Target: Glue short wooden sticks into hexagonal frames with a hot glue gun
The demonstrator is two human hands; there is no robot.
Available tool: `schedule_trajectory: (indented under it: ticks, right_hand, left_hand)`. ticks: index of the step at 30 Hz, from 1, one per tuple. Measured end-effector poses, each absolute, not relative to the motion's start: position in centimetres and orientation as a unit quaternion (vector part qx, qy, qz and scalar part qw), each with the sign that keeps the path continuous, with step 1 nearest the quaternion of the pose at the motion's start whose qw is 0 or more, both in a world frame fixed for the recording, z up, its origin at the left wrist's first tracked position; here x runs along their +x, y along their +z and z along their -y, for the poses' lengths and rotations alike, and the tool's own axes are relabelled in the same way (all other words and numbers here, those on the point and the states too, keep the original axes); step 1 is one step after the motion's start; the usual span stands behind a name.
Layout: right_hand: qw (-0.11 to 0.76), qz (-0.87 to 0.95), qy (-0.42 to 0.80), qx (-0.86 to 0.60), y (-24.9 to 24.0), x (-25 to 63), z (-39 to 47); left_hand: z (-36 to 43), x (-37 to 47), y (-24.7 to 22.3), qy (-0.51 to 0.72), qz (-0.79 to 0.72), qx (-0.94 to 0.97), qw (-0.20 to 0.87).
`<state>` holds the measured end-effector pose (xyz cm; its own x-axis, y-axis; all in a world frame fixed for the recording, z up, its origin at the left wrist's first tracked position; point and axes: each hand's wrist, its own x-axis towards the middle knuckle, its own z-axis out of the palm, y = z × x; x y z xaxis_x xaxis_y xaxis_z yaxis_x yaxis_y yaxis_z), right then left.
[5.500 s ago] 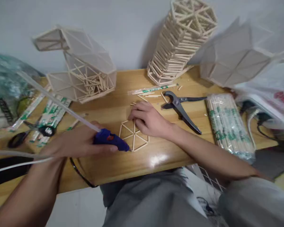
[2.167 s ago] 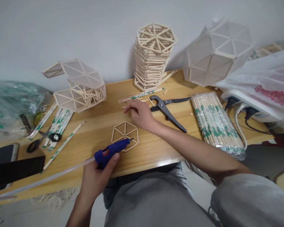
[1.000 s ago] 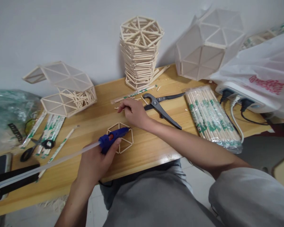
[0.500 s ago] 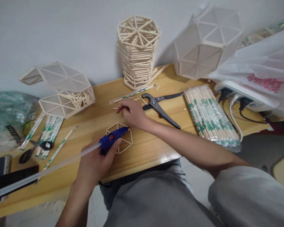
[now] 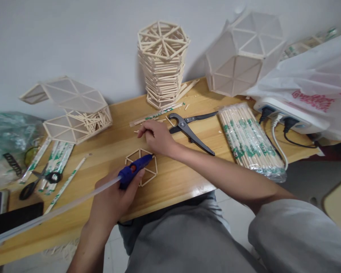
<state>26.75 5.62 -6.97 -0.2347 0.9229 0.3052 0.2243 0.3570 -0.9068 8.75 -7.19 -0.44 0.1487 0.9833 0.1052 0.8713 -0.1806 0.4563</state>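
My left hand (image 5: 113, 195) is wrapped round a blue hot glue gun (image 5: 130, 172), with a long translucent glue stick (image 5: 74, 204) trailing from its back. The gun's tip lies over the right upper corner of a small hexagonal frame (image 5: 155, 167) of wooden sticks with spokes, flat on the table. The gun and hand cover part of this frame. My right hand (image 5: 159, 138) rests just beyond the frame with its fingers curled in; whether anything is between them is hidden. Beside its fingers lie short stick pieces (image 5: 160, 120), and right of it are black-handled cutting pliers (image 5: 187, 129).
A tall stick tower (image 5: 165, 68) stands by the wall between a covered polyhedron (image 5: 235, 57) and an open box of sticks (image 5: 76, 121). Packed chopsticks (image 5: 250, 140) and a power strip (image 5: 287, 115) lie right; scissors (image 5: 39, 182) and phones (image 5: 17, 218) left.
The view has shifted slightly, moving most things a little left in the picture. Both hands keep nearly the same pose, and the glue gun's tip stays at the frame's corner.
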Motion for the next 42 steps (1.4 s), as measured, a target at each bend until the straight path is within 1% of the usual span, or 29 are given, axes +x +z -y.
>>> schedule_trajectory:
  ticks: [6,18,23,33,42]
  right_hand:
    - [0.443,0.69,0.383,-0.425,-6.8,26.8,-5.6]
    - [0.448,0.69,0.384,-0.418,-6.8,26.8,-5.6]
    - [0.452,0.69,0.379,-0.419,-6.8,26.8,-5.5]
    - [0.442,0.69,0.384,-0.425,-6.8,26.7,-5.6]
    - [0.45,0.688,0.382,-0.422,-6.8,26.7,-5.5]
  left_hand:
    - [7.2,9.4,0.2,0.187,-0.626,0.739,0.167]
    - [7.2,8.8,-0.5,0.185,-0.624,0.749,0.127]
    - [7.4,8.6,-0.4,0.182,-0.607,0.759,0.148]
    - [7.0,8.8,-0.4,0.18,-0.627,0.744,0.146]
    - [9.1,8.0,-0.6,0.191,-0.612,0.746,0.178]
